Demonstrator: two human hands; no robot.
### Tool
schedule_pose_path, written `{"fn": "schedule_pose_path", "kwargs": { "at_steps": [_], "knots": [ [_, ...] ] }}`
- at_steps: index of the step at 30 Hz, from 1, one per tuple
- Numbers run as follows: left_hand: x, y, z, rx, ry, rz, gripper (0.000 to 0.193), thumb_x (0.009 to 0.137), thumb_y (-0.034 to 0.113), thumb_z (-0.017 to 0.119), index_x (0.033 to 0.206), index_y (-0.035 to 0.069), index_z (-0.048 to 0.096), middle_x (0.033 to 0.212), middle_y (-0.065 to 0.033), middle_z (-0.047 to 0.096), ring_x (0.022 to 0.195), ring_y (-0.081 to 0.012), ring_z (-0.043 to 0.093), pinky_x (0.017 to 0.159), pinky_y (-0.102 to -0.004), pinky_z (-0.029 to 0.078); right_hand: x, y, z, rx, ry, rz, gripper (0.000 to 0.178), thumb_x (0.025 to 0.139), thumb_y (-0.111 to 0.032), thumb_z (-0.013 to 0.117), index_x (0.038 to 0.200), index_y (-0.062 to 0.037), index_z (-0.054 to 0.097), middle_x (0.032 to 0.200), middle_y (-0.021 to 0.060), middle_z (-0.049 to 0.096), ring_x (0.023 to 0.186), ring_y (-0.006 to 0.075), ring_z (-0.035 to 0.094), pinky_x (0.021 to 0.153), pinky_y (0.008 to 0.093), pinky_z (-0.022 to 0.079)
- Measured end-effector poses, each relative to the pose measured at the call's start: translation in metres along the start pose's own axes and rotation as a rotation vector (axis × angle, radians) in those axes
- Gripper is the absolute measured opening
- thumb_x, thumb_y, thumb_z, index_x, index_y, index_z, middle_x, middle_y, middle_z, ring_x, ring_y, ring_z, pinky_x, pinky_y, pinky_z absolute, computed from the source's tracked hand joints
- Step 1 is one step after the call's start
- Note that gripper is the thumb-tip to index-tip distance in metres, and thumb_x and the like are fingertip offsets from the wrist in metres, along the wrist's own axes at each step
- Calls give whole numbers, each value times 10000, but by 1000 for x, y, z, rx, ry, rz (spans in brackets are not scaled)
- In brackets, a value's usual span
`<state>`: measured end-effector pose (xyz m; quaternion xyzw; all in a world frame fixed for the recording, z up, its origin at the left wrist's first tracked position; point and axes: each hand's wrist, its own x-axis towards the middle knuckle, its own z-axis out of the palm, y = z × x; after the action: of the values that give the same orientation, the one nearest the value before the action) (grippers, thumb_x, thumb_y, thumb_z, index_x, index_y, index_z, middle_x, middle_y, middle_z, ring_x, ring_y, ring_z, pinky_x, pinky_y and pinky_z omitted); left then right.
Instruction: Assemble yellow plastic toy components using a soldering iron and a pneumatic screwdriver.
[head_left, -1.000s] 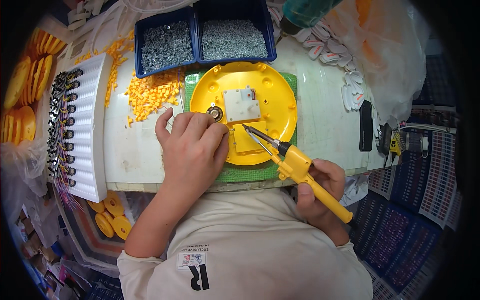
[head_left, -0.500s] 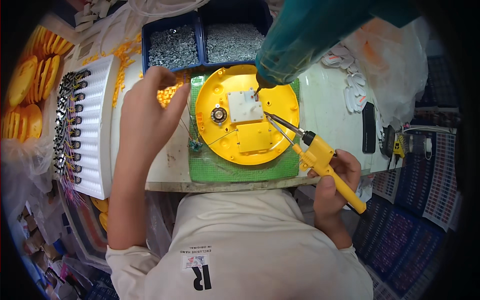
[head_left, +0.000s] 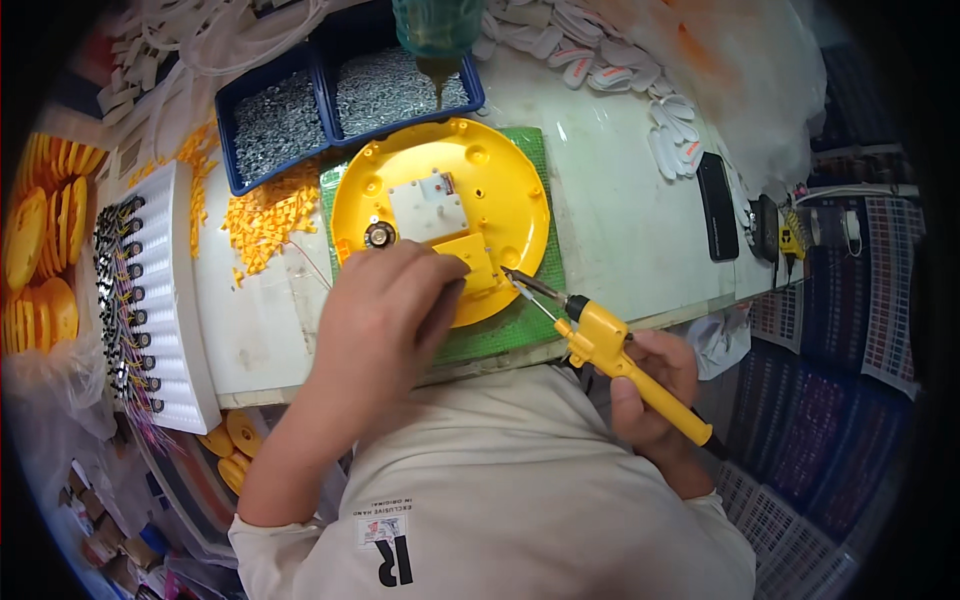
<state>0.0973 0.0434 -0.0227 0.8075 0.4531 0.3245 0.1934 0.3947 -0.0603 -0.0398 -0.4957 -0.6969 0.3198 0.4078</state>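
A round yellow plastic housing (head_left: 512, 205) lies open on a green mat (head_left: 556, 240). Inside it are a white boxy module (head_left: 415, 212), a small round black part with a metallic centre (head_left: 379, 235) and a yellow rectangular cover (head_left: 478, 258). My left hand (head_left: 380, 310) reaches over the housing's lower left, fingers bent and pressed together; what they pinch is hidden beneath them. My right hand (head_left: 652, 385) grips the handle of a yellow soldering iron (head_left: 603, 338) with a thin feed tube alongside. Its tip is by the right edge of the yellow cover.
A teal power screwdriver (head_left: 438, 25) hangs above blue bins (head_left: 325, 95) of small metal screws. Loose yellow pieces (head_left: 265, 220) lie left of the mat, beside a white foam tray (head_left: 180, 300) of wired round parts. A black phone-like slab (head_left: 717, 205) and white pieces (head_left: 672, 135) lie to the right.
My left hand has come down from beside the housing onto its lower left part. The soldering iron's tip has shifted from near the white module to the cover's right edge.
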Motion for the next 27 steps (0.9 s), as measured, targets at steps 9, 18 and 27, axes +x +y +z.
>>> {"fn": "schedule_pose_path", "kwargs": {
  "at_steps": [9, 18, 27],
  "knots": [
    [-7, 2, 24, 106, 7, 33, 198, 822, 70, 790, 985, 95, 682, 961, -58, 648, 949, -271, 641, 853, -410, 460, -2, 0, 14, 10, 140, 7, 463, 831, -123, 762, 1223, 37, 576, 932, 139, 700, 750, 208, 711, 691, 324, 599],
    [-4, 5, 26, 125, 3, 11, 196, 816, 58, 798, 969, 94, 681, 985, -50, 665, 983, -276, 633, 908, -416, 435, 5, 0, 12, 19, 103, -40, 411, 803, -90, 775, 1142, -2, 559, 879, 134, 676, 680, 225, 670, 644, 333, 566],
    [-4, 5, 27, 182, -11, 0, 184, 826, 95, 802, 974, 117, 696, 995, -31, 674, 1007, -255, 634, 947, -434, 406, 2, 0, 13, 50, 94, -30, 438, 813, -87, 753, 1188, 14, 552, 875, 143, 689, 700, 212, 689, 661, 318, 577]
  ]
}}
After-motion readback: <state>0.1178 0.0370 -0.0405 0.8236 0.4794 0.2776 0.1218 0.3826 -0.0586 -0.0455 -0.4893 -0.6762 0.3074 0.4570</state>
